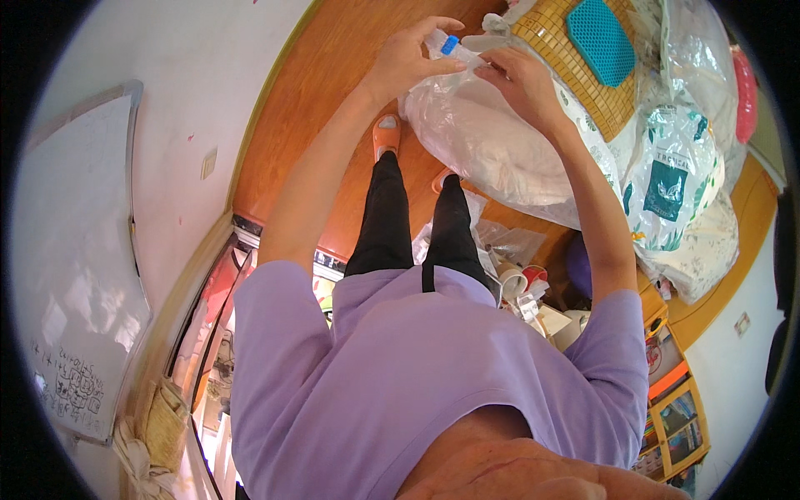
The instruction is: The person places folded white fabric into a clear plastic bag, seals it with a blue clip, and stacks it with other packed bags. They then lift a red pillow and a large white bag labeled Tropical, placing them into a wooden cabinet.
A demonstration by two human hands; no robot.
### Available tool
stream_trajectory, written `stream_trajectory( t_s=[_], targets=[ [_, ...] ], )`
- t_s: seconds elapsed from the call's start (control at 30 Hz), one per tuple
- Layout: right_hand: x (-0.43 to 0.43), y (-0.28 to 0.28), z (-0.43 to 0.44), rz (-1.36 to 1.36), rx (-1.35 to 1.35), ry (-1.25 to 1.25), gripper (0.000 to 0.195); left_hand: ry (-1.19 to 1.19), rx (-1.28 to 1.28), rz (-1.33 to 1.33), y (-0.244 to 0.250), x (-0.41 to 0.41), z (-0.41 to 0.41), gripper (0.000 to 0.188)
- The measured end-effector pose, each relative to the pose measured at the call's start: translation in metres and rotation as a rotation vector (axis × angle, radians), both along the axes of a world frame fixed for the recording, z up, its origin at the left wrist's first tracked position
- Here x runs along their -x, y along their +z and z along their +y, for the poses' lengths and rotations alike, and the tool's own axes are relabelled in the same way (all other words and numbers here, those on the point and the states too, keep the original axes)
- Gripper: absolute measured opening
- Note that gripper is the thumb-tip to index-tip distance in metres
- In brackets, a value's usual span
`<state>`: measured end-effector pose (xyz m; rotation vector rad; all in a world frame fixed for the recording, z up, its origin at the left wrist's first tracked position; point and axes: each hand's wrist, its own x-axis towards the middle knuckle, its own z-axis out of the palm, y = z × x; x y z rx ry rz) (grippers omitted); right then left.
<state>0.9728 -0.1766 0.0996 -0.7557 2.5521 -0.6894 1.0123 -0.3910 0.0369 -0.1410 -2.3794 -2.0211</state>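
Observation:
A large clear plastic storage bag with soft pale, bulky contents lies beside my feet. At its gathered top edge sits a small blue slider clip. My left hand curves around that corner of the bag, thumb below the clip and fingers above it, holding the plastic. Farther along the same edge, my right hand pinches the film between thumb and fingers. The fingertips of both hands are partly hidden by crumpled plastic.
A bamboo mat carries a teal honeycomb cushion. Nearby lies another printed plastic bag. Paper rolls and loose items clutter the wooden floor near my legs. A whiteboard leans along the left wall.

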Motion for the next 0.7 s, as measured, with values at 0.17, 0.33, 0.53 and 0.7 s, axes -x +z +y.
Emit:
stream_trajectory(
  t_s=[0.17,0.33,0.53,0.7],
  targets=[
    [0.007,-0.012,-0.008,0.011,0.100,0.106,0.020,-0.054,0.058,-0.209,-0.002,0.008,-0.003,0.022],
    [0.011,-0.024,-0.021,-0.130,0.173,0.061,0.023,-0.054,0.130,-0.175,0.000,0.009,0.002,0.020],
    [0.011,-0.032,-0.011,-0.332,0.376,-0.075,0.020,-0.175,0.022,-0.244,-0.001,0.016,-0.006,0.018],
    [0.012,-0.024,-0.005,-0.362,0.296,-0.068,0.018,-0.103,-0.070,-0.260,0.002,0.007,-0.003,0.017]
  ],
)
